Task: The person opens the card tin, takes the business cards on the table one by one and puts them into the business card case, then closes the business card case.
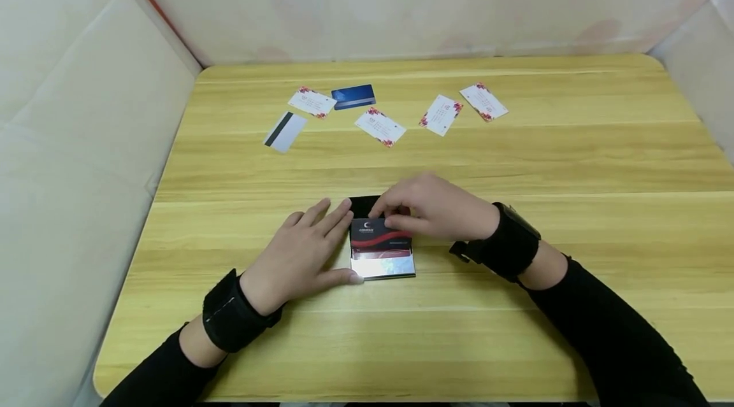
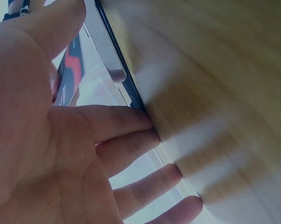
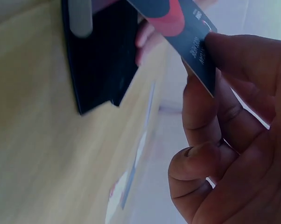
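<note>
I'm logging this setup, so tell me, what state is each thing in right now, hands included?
Case, open.
Black card, tilted up; whether its lower edge sits inside the case is unclear.
Right hand, pinching the black card.
Left hand, fingers outstretched, touching the case.
Blue card, flat.
Striped card, flat, stripe showing.
Floral cards, all four flat, print showing.
Wristbands, strapped on.
</note>
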{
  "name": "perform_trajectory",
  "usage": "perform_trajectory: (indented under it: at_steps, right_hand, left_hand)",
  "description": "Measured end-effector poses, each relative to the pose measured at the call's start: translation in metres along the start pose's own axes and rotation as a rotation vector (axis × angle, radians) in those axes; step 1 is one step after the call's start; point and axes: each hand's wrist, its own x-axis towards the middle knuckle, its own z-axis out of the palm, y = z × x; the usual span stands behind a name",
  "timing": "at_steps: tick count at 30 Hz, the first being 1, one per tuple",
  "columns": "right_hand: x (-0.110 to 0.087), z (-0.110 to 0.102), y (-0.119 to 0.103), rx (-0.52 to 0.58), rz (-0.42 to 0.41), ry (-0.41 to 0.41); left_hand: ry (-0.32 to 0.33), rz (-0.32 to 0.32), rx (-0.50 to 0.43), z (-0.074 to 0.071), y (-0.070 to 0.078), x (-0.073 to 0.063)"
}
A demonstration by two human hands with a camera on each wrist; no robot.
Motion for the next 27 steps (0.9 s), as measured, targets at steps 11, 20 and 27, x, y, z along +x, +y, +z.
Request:
perform_trajectory:
  at_steps: [11,20,27]
  right_hand:
    - [0.002,0.014,-0.003,-0.045,0.019,-0.081]
    - [0.003,0.017,-0.005,-0.075,0.044,-0.09]
    - [0.002,0.021,-0.007,-0.121,0.051,-0.128]
  left_hand:
    - [0.025,0.009,0.016,0.0,0.0,0.001]
    - [0.048,0.01,0.003,0.001,0.0,0.0]
    - [0.026,0.005,0.011,0.001,0.0,0.001]
